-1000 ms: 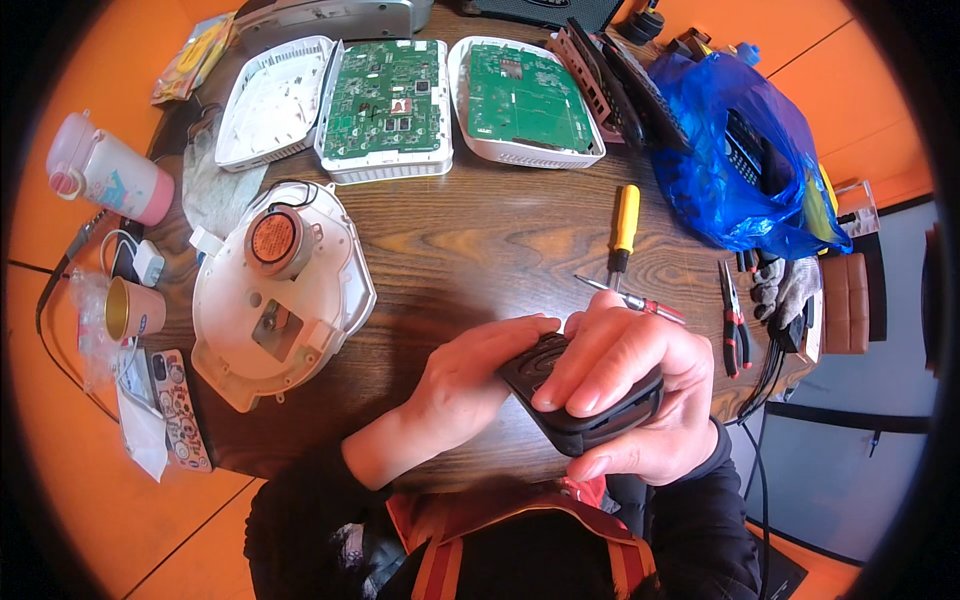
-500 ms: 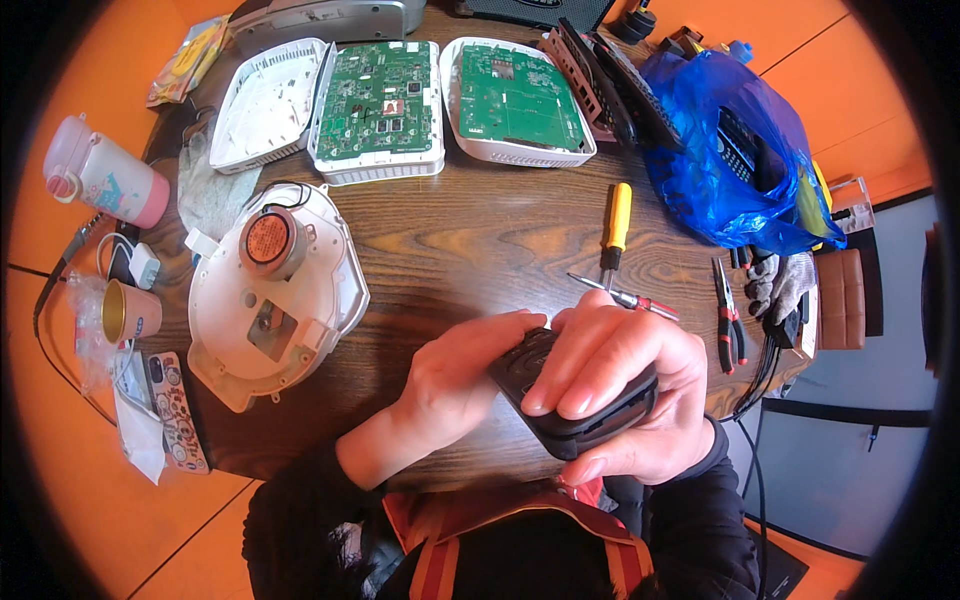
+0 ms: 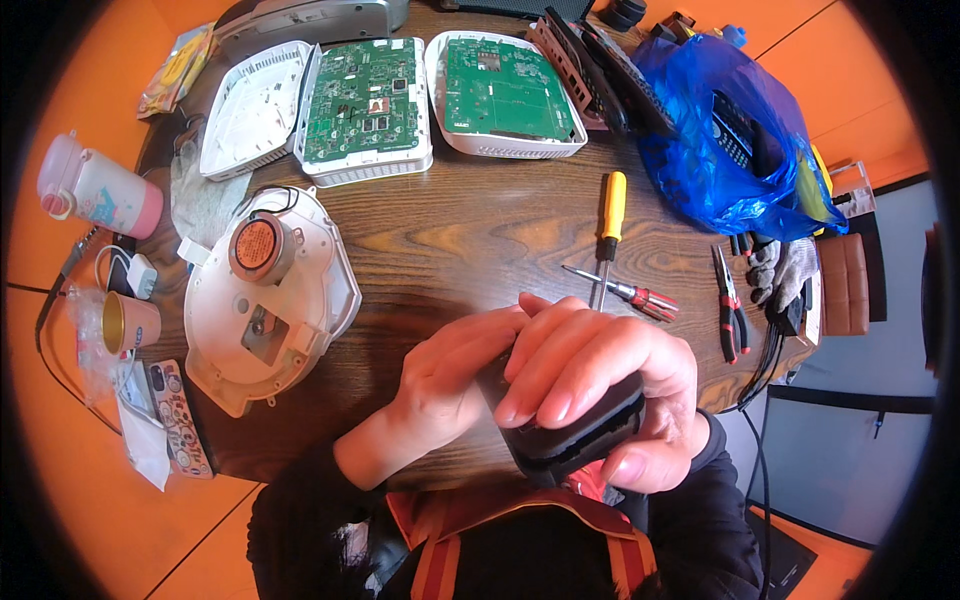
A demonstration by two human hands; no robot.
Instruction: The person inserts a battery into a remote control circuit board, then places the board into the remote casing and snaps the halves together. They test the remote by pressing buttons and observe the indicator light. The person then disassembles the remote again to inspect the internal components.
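Close in front of me, both hands grip a black plastic device point(image 3: 575, 440), a small box-like casing with rounded corners and a dark slot along its near end. My right hand point(image 3: 650, 370) wraps over the top, fingers across it and the thumb at its near right edge. At the far left side, my left hand point(image 3: 440, 375) steadies it, with its fingertips partly hidden behind the right hand. Just beyond lie a yellow-handled screwdriver point(image 3: 614, 205) and a red-handled screwdriver point(image 3: 650, 302), crossing each other on the wooden table point(image 3: 430, 250).
A white plastic housing point(image 3: 225, 335) with a round speaker-like part sits left. Opened white cases with green circuit boards point(image 3: 360, 105) stand at the back. On the right are a blue plastic bag point(image 3: 690, 170), red-black pliers point(image 3: 729, 310) and grey gloves point(image 3: 790, 275). A cup point(image 3: 130, 322) stands left.
The black device has tilted and come slightly nearer to me, showing more of its slotted end. My right hand has moved with it, and the whole view has shifted slightly.
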